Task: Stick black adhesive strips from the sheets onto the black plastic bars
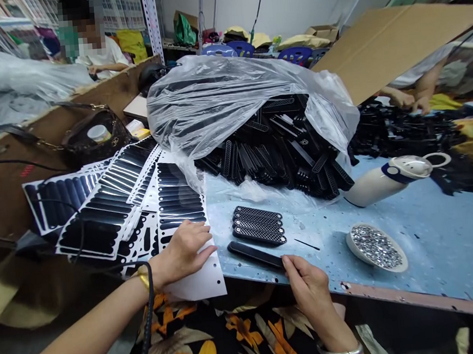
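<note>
My right hand [309,283] pinches the right end of a long black plastic piece [254,253], which lies near the table's front edge. Over a white sheet of black strip-shaped stickers [180,189] rests my left hand [184,253], its thumb apart from the fingers and nothing visible in its grasp. Just beyond the black piece, several similar pieces with a mesh pattern [259,225] lie side by side in a stack. A thin dark stick [307,244] is to their right. More sticker sheets [103,201] fan out on the left.
A clear plastic bag [221,85] spills a heap of black pieces [275,146] at the back. On the right stand a bowl of small shiny metal parts [377,246] and a tilted white bottle [384,181]. A handbag [94,135] sits left; co-workers are at back left and right.
</note>
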Demonstrator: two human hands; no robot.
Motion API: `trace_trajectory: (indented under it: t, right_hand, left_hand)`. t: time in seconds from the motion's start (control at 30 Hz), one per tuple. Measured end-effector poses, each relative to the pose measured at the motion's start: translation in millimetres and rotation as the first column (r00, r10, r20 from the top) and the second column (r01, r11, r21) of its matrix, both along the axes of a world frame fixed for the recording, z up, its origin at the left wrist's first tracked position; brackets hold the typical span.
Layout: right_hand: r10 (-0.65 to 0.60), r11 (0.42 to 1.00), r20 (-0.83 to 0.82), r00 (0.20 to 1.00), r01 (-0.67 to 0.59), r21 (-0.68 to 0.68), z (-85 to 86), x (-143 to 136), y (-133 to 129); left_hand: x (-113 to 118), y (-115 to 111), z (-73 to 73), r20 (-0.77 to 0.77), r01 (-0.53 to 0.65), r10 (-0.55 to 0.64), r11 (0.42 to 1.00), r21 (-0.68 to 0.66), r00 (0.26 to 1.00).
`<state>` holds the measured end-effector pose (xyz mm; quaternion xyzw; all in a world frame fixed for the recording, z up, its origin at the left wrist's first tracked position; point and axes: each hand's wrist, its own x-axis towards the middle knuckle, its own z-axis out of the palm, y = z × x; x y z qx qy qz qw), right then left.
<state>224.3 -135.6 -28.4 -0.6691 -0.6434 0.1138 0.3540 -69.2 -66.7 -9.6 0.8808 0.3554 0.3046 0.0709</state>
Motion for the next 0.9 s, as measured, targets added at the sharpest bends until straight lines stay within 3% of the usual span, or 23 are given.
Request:
trace_trajectory:
  t: [0.1, 0.2, 0.33, 0.43, 0.6, 0.77, 0.83, 0.9]
  right_hand:
    - [0.015, 0.996, 0.072, 0.997, -0.021, 0.081, 11.3, 1.8, 4.0]
    - [0.115, 0.987, 0.135, 0.984, -0.129, 0.099, 17.5, -11.1, 16.4]
    - [0.26, 0.96, 0.221, 0.94, -0.275, 0.041, 6.4, -36.0, 37.3]
    - [0.282, 0.95, 0.287, 0.915, -0.309, 0.051, -7.8, -40.5, 46.2]
    - [0.293, 0.924, 0.396, 0.87, -0.364, 0.117, -18.0, -25.3, 57.3]
    - [0.216, 0.901, 0.396, 0.892, -0.338, 0.271, 9.1, -19.7, 51.6]
    - [0.218, 0.879, 0.364, 0.906, -0.344, 0.331, 23.4, -27.3, 38.2]
    - [0.309, 0.867, 0.316, 0.897, -0.402, 0.295, 29.1, -41.3, 22.0]
  left_hand:
    - [-21.2, -7.0, -2.3, 0.107, -0.144, 0.134, 0.985, 0.094, 0.985]
    - [-42.6, -14.7, -12.4, 0.175, -0.359, 0.335, 0.924, 0.133, 0.926]
    - [-62.6, -21.8, -30.4, 0.164, -0.529, 0.509, 0.84, 0.118, 0.845]
    - [-66.5, -31.2, -38.1, 0.123, -0.557, 0.545, 0.823, 0.106, 0.829]
    - [-58.6, -58.3, -40.4, 0.049, -0.518, 0.519, 0.855, -0.016, 0.854]
    - [-60.0, -80.7, -36.9, 0.204, -0.571, 0.589, 0.808, -0.144, 0.782]
    - [-64.0, -82.9, -37.0, 0.298, -0.56, 0.63, 0.776, -0.29, 0.717]
    - [-68.3, -79.5, -40.3, 0.39, -0.48, 0.681, 0.722, -0.498, 0.62]
